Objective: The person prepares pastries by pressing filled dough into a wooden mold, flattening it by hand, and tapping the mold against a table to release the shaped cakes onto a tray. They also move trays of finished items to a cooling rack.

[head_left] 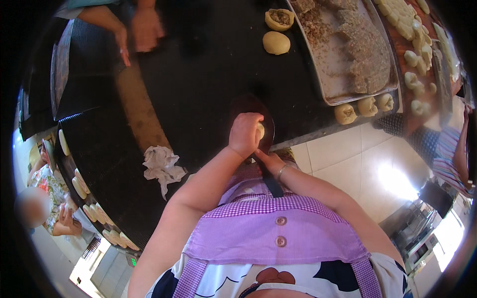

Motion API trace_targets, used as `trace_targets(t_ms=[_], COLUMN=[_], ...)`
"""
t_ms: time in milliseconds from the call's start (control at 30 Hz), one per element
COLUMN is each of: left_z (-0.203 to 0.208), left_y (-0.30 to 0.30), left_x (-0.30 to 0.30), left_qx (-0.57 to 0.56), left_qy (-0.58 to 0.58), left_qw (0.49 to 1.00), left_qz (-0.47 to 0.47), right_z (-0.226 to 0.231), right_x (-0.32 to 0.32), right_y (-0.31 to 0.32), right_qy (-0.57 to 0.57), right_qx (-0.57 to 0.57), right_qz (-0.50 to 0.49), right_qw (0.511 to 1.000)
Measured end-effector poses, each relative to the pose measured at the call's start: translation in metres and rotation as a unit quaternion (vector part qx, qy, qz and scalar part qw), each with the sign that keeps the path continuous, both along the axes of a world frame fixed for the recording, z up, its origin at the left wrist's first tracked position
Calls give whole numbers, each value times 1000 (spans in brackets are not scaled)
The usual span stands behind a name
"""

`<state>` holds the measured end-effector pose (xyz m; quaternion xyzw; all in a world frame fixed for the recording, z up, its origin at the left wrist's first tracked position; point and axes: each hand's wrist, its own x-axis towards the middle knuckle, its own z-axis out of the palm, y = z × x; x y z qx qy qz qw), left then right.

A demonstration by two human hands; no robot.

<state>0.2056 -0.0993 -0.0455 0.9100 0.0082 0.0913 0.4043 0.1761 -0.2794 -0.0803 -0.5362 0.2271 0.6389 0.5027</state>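
Observation:
My left hand (pixel 244 135) is curled over a pale dough ball (pixel 261 130), which shows only in part beside the fingers. Just below it, my right hand (pixel 271 162) is closed around the narrow part of a dark paddle-shaped tool (pixel 269 130). The tool's wide end lies under and around my left hand, and its dark handle comes back toward my apron. Its face is mostly hidden, so I cannot tell exactly what it is. Farther off on the black table stand a filled, open dough cup (pixel 279 20) and a smooth closed dough ball (pixel 276 43).
A metal tray (pixel 332 102) of crumbly filling sits at the right, with several stuffed dough pieces (pixel 367 107) along its near edge. A crumpled cloth (pixel 163 166) lies left by a brown strip (pixel 141 107). Another person's hands (pixel 147 31) work at the far left.

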Motion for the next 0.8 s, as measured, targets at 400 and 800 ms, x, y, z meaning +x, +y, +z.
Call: trace_targets(t_ms=[400,800], left_z=[25,22], left_y=[-20,13], left_x=[29,78], left_qx=[290,328], left_qy=[174,197], left_qw=[931,924], left_qz=[-139,-5], right_z=[5,3], right_x=[10,11], right_y=[-1,-2], right_qy=[-57,23], right_qx=[93,84], right_qz=[68,20], right_qw=[992,996])
